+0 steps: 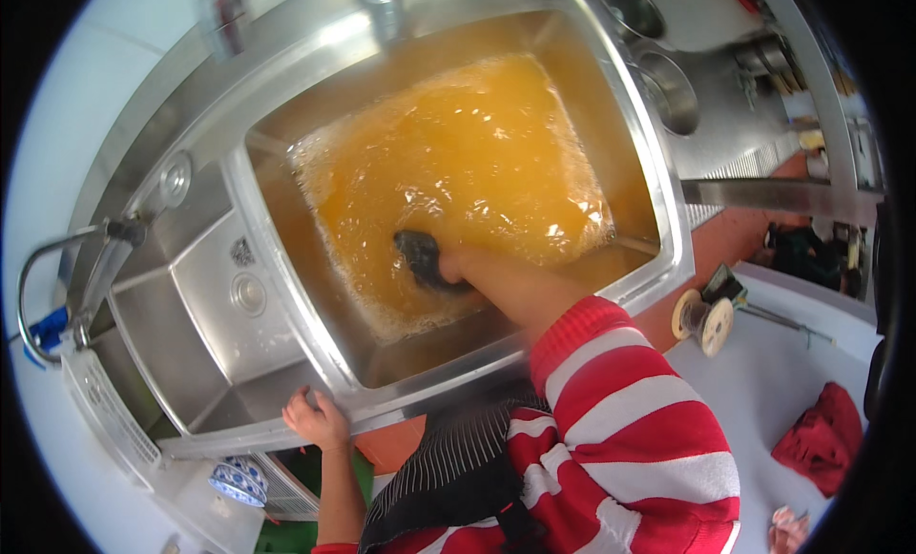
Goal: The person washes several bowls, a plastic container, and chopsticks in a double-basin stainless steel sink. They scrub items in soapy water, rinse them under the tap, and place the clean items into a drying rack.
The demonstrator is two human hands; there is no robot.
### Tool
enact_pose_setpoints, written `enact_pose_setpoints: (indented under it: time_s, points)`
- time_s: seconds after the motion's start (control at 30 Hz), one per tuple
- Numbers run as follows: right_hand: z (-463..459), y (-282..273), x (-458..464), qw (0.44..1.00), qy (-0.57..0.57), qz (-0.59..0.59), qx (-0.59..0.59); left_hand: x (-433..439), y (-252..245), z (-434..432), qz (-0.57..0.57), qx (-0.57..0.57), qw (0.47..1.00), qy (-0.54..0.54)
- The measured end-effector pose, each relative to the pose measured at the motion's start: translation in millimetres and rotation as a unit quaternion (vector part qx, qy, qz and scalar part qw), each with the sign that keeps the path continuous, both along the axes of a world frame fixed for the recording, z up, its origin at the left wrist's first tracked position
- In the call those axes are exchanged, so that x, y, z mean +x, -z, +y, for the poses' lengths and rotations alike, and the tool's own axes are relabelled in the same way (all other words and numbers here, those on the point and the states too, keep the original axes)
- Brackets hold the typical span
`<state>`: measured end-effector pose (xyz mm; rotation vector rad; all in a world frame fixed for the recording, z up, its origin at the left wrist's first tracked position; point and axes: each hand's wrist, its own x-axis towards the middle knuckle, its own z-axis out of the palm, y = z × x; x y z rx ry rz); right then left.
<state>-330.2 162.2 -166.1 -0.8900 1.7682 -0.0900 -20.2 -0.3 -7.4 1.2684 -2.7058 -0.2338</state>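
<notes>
Orange-brown liquid with froth along its edges fills part of a large stainless steel sink basin. My right hand is over the liquid, its fingers around a dark, curved object that dips into the surface; what kind of thing it is cannot be told. My left hand rests at the sink's front rim, near the corner of the smaller basin, with nothing seen in it. The smaller basin, on the left, has a round drain and a second perforated patch. The sleeve on my right arm is red and white striped.
A curved metal faucet stands at far left. Blue-and-white bowls are below the sink's left front. To the right are round metal containers on a steel counter, a wooden spool, a red cloth and a metal post.
</notes>
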Motion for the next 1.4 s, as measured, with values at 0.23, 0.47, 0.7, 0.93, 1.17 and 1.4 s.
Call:
enact_pose_setpoints:
  time_s: [0.23,0.47,0.7,0.93,1.17,1.4]
  points:
    - [20,25,-26,0.992,-0.097,0.054,0.061,-1,3,4,0.015,-0.001,1.0,-0.006]
    - [22,-79,-104,0.927,0.337,-0.161,0.032,-4,-5,6,0.034,0.003,0.999,-0.021]
    - [11,-135,-93,0.771,0.463,-0.394,-0.192,-5,-4,6,0.068,-0.005,0.997,-0.035]
    - [-17,-189,-65,0.806,0.394,-0.38,-0.225,-1,-2,6,0.091,-0.016,0.995,-0.032]
    - [-34,-204,-39,0.799,0.407,-0.398,-0.192,-1,1,6,0.109,-0.008,0.993,-0.04]
    - [-48,-191,-27,0.758,0.447,-0.434,-0.194,-2,-4,6,0.117,0.002,0.992,-0.042]
